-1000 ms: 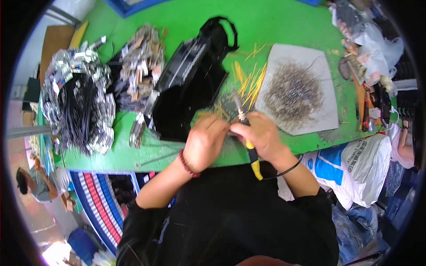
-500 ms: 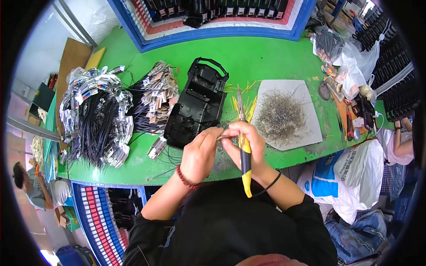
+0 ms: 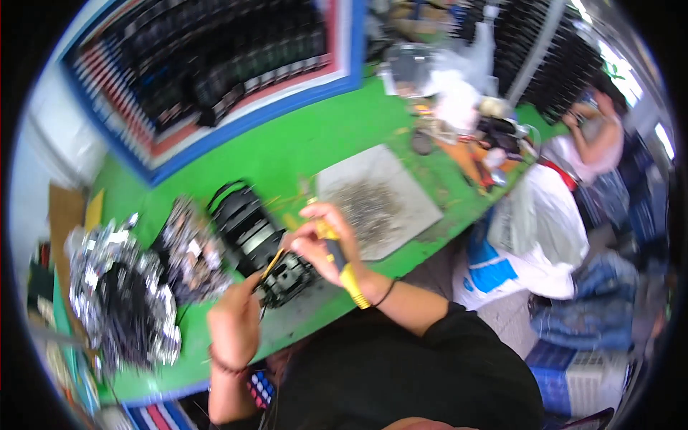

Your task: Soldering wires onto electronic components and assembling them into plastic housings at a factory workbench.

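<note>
My right hand (image 3: 349, 240) is closed round a pair of pliers (image 3: 350, 282) with yellow and black handles, its jaws pointing away from me. Between the thumb and finger of that hand and my closed left hand (image 3: 233, 322) runs a thin yellow-orange strand (image 3: 273, 264), blurred by motion. Just beyond both hands a black plastic housing (image 3: 240, 218) lies open on the green table. To its right, a grey board (image 3: 412, 204) carries a heap of small wire clippings (image 3: 365, 208).
Left of the housing lie a pile of tan and silver tags (image 3: 193, 251) and a bundle of black cables with silver ends (image 3: 122, 301). A blue-framed rack (image 3: 251, 107) stands at the back. White sacks (image 3: 541, 236) stand at right, and a person (image 3: 595, 136) sits beyond.
The whole view has swung to the right and blurred. My hands have moved apart, the left one drawn back toward me, and a yellow-orange strand now shows between them.
</note>
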